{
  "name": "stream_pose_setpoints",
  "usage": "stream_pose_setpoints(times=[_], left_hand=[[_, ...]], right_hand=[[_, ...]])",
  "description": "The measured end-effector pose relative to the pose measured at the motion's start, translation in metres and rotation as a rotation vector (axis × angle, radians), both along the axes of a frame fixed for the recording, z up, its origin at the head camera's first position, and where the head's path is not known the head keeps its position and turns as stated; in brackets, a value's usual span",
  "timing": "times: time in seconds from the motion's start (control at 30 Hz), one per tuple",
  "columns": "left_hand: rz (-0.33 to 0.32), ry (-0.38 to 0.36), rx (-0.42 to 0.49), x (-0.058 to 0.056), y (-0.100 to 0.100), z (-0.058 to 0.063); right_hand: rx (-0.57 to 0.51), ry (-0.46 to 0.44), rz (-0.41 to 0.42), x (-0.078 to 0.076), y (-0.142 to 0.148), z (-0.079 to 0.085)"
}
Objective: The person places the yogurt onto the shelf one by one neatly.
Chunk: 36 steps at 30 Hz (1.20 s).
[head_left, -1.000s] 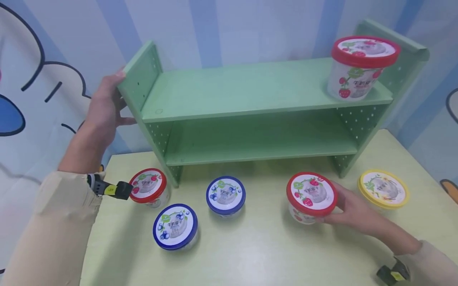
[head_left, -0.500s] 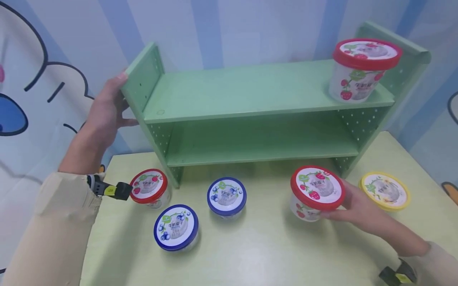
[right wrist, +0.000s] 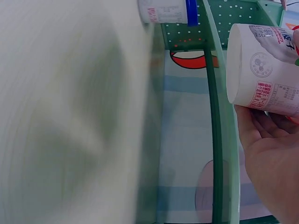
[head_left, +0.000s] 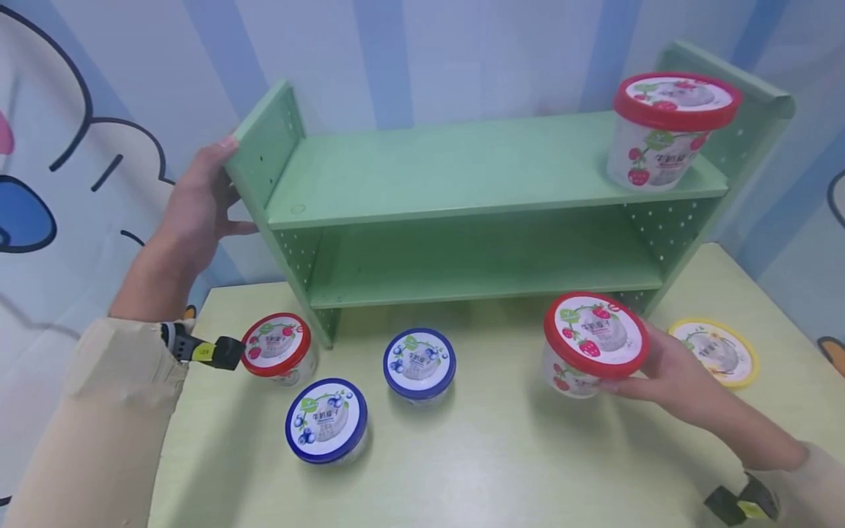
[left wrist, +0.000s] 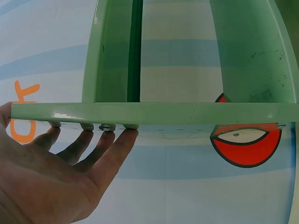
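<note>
R hand [head_left: 683,378] holds a red-lidded strawberry ice-cream tub [head_left: 594,337] by its side: thumb just under the lid rim, other fingers curled round the far side. This hold prob. keeps the tub secure w/o pressing on the lid. The tub is in the air over the pale table [head_left: 475,469], in front of the R end of the green two-tier shelf [head_left: 429,176]; its base is off the tabletop.

L hand [head_left: 194,198] has its fingers spread, w/ the tips pressed on the outer face of the L side panel, prob. to steady the shelf, b/c nothing else visibly braces this end. Whether the thumb hooks over the panel edge, I can't tell.

Another strawberry tub [head_left: 660,150] stands upright on the upper tier, at the R end near the side panel. On the table: a yellow-lidded tub [head_left: 719,356] just behind R hand, two blueberry tubs [head_left: 419,367] [head_left: 326,422] near each other, and a small red-lidded tub [head_left: 277,345] beside the shelf's L foot. All have lids up, so the flavours are easy to read.
</note>
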<state>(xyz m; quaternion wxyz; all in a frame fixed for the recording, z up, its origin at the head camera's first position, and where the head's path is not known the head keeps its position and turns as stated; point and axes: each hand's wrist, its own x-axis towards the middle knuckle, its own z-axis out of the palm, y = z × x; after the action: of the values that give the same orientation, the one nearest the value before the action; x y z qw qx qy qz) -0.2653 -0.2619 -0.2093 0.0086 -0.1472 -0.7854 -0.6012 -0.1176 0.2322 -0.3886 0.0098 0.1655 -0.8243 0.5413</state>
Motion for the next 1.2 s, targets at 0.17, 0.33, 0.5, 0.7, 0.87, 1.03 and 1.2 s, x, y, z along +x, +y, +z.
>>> stream_pose_setpoints(times=[0.17, 0.33, 0.5, 0.7, 0.87, 1.03, 1.2], left_hand=[[0.018, 0.006, -0.018, 0.0, 0.001, 0.0], [0.035, -0.009, 0.002, 0.0, 0.004, 0.0], [0.046, -0.035, 0.021, 0.0, 0.007, 0.003], [0.04, -0.077, 0.066, 0.0, 0.01, 0.01], [0.058, -0.086, 0.043, -0.001, 0.012, 0.012], [0.075, -0.07, 0.011, -0.001, 0.012, 0.013], [0.074, -0.077, 0.022, -0.001, 0.013, 0.014]], right_hand=[[-0.012, 0.011, -0.001, 0.001, 0.001, 0.003], [-0.054, 0.024, 0.007, 0.002, 0.002, 0.007], [0.005, 0.075, -0.016, 0.001, 0.003, 0.012], [0.082, 0.149, -0.065, -0.001, 0.006, 0.022], [0.052, 0.146, -0.049, -0.002, 0.005, 0.029], [-0.012, 0.156, -0.003, -0.006, 0.0, 0.036], [-0.017, 0.157, 0.0, -0.006, -0.003, 0.041]])
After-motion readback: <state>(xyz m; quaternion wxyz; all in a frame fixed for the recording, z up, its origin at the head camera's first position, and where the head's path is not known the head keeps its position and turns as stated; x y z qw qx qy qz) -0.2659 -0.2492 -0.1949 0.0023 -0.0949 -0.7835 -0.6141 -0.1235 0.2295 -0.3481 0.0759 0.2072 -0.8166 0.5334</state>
